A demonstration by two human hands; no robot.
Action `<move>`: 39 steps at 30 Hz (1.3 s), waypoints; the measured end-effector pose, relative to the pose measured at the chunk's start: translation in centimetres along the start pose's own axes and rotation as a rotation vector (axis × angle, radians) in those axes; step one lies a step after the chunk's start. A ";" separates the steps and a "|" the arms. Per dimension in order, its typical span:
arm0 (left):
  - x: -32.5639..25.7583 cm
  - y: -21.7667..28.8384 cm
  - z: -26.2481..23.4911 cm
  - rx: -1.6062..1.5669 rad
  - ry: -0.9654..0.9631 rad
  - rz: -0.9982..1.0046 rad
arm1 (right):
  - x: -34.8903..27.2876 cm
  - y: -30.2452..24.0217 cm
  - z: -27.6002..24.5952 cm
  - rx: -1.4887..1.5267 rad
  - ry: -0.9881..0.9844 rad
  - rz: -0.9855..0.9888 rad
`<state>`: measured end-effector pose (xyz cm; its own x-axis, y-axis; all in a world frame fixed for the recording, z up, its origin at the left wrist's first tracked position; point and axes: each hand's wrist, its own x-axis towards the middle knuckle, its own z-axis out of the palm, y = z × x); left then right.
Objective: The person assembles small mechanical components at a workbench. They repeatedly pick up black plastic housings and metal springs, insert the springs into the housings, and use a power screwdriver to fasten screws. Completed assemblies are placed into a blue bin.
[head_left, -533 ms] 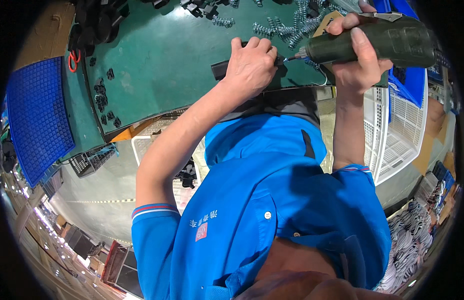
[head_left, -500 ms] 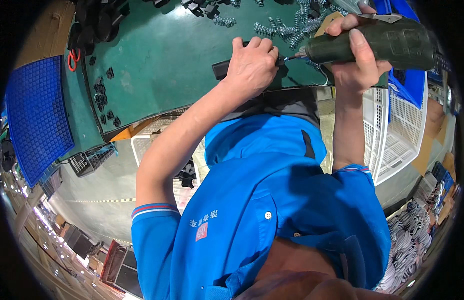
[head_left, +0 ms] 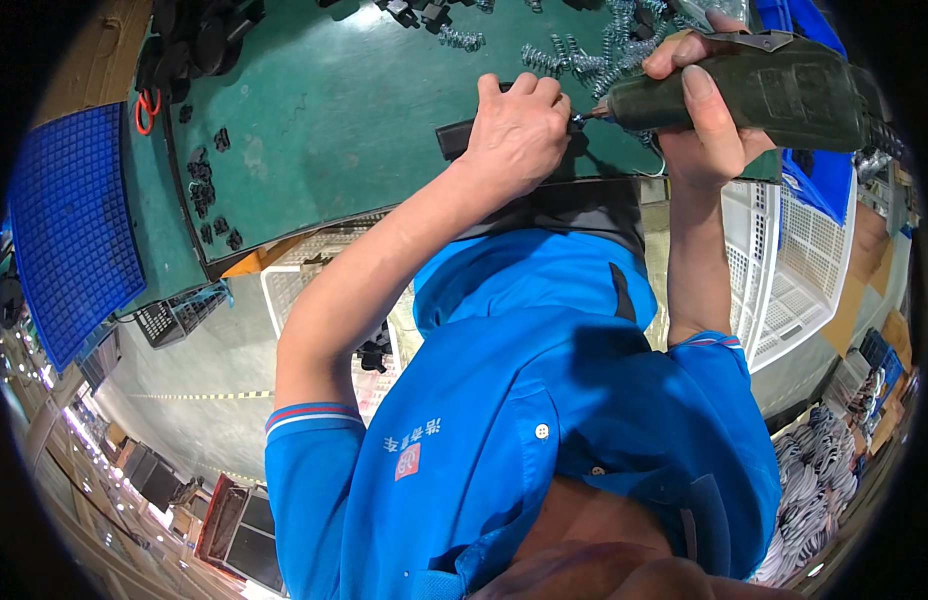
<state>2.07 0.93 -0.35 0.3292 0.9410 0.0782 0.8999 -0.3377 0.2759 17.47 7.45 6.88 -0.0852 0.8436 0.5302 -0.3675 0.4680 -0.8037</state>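
Note:
My left hand is wrapped over a black rectangular part, pressing it to the green tabletop near the front edge. Most of that part is hidden under my fingers and palm. In my right hand lies a dark green electric screwdriver, held level with its tip pointing left. The bit meets the right end of the black part beside my left fingers, where a small shiny piece, perhaps a screw, shows. A metal lever runs along the tool's upper side under my fingers.
Loose metal springs lie behind my hands. Black round parts, red-handled scissors and small black pieces are at the left. A blue mat hangs there; white crates and a blue bin stand right.
Both hands, the black part and the surroundings appear shifted slightly in the picture. The screwdriver's bit has come closer to my left fingers and the part's end. Both grips stay the same.

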 end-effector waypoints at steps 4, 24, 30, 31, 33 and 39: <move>0.0 0.0 0.0 -0.003 0.009 -0.005 | -0.4 0.7 -1.2 0.082 -0.205 -0.043; -0.5 -0.1 -0.5 -0.066 0.054 0.002 | 1.8 -3.5 -0.8 0.194 -0.234 0.124; -0.4 0.0 -1.4 -0.080 -0.031 -0.056 | 4.7 -4.7 -14.3 -0.505 0.432 0.461; -0.1 0.2 -1.6 -0.103 -0.048 -0.038 | 3.8 -3.3 -17.5 -0.744 0.450 0.591; 0.5 0.1 -1.8 -0.132 -0.082 -0.024 | 1.4 0.4 -22.5 -0.952 0.317 0.707; -3.0 -0.3 -6.2 -0.174 0.004 -0.109 | 3.6 -3.1 -16.9 -1.731 -0.118 0.695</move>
<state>-0.91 -1.65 5.28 0.2311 0.9720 0.0425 0.8669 -0.2255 0.4446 33.98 13.50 6.76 0.1292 0.9915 -0.0180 0.9778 -0.1304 -0.1639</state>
